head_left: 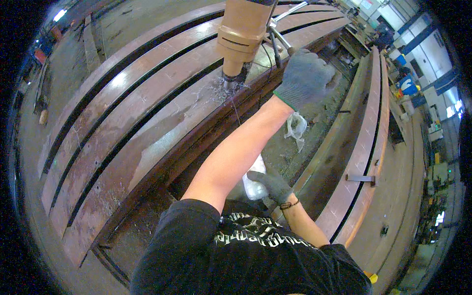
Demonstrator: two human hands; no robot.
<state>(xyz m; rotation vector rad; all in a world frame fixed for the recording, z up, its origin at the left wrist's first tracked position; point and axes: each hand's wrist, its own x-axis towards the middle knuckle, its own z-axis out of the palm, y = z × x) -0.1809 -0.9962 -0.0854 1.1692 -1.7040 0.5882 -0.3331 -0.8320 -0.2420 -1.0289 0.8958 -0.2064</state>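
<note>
My left hand (306,73), in a grey work glove with a green cuff, is closed round the end of a silver feed lever (281,35). The lever belongs to a tan drill (241,37) standing over the curved brown steel beams. Its cutter (233,81) meets the beam's surface, with curly metal shavings (221,92) around it. Low in front of my body, my right hand (272,184), also in a grey glove, grips a whitish plastic bottle (255,186). My left forearm hides part of the bottle's upper end.
Curved steel strips (118,123) with dark slots between them sweep across the left. Another curved beam (359,162) runs along the right, with a small metal bracket (361,179) across it. A crumpled clear plastic bag (296,126) lies between. A thin dark cable (269,61) hangs beside the drill.
</note>
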